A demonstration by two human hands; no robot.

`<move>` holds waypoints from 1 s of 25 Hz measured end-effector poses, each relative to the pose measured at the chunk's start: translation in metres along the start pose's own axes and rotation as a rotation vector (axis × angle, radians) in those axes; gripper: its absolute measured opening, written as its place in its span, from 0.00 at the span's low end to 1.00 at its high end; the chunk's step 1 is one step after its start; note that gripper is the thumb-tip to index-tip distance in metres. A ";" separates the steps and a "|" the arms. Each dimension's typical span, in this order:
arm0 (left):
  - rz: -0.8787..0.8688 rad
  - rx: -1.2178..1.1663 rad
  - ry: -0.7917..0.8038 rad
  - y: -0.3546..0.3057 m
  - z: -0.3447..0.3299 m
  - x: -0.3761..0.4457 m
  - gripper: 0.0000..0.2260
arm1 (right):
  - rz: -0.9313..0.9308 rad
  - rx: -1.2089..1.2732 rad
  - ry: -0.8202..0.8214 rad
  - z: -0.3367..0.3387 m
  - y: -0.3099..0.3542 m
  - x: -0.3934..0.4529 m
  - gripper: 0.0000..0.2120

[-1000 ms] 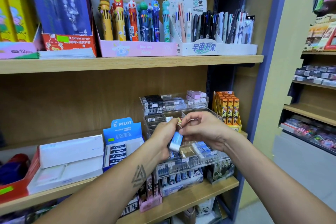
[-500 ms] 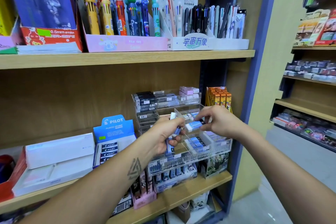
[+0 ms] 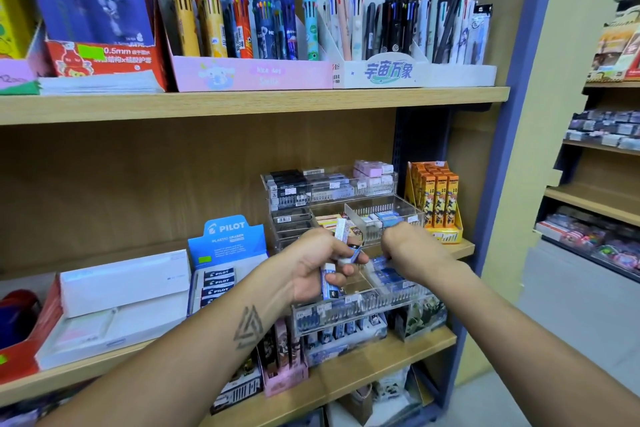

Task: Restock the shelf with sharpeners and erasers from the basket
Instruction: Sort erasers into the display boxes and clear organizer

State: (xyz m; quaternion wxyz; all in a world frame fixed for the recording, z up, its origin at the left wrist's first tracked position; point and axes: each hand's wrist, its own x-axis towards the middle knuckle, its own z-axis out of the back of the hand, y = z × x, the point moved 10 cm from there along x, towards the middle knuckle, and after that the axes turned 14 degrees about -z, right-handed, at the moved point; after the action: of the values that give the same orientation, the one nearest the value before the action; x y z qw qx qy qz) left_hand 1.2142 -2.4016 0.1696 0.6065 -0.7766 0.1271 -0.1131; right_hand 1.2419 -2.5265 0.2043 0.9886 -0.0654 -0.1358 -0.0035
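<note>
Your left hand point(image 3: 320, 265) grips several erasers point(image 3: 332, 282), labels unreadable; beside it a blue box point(image 3: 227, 241) reads "PILOT". Your right hand point(image 3: 403, 246) reaches into the acrylic organizer point(image 3: 388, 302); its fingers are hidden.

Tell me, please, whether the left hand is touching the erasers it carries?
Touching. The head view shows the left hand with its fingers curled round several erasers, which stick out above and below its grip.

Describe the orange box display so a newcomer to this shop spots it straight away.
Start at the clear acrylic organizer on the middle wooden shelf. Immediately to its right, by the purple upright, stands the orange box display. It alone is orange, holding upright cartons with cartoon figures.
</note>
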 end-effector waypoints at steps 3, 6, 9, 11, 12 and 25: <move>-0.027 0.051 0.040 -0.002 -0.001 -0.002 0.17 | -0.024 -0.021 -0.016 -0.004 -0.002 0.001 0.06; -0.051 0.104 0.071 -0.006 -0.003 -0.005 0.14 | -0.067 0.176 0.062 0.003 -0.011 0.001 0.11; -0.047 0.088 0.068 -0.008 -0.003 -0.005 0.14 | 0.035 0.870 0.263 0.029 0.000 -0.013 0.19; -0.045 0.088 0.079 -0.010 -0.004 -0.008 0.11 | 0.170 0.961 0.344 0.043 0.016 -0.027 0.19; -0.042 0.092 0.084 -0.010 -0.004 -0.009 0.10 | 0.218 0.913 0.335 0.046 0.021 -0.031 0.18; -0.023 0.240 -0.061 -0.026 0.042 -0.023 0.02 | 0.152 0.531 0.313 0.020 0.042 -0.016 0.08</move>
State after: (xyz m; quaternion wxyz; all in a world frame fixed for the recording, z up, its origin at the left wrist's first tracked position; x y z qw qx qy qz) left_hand 1.2080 -2.3494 0.1841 0.6975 -0.7028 0.0853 -0.1107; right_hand 1.2223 -2.4827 0.2138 0.9775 0.1862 0.0270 0.0959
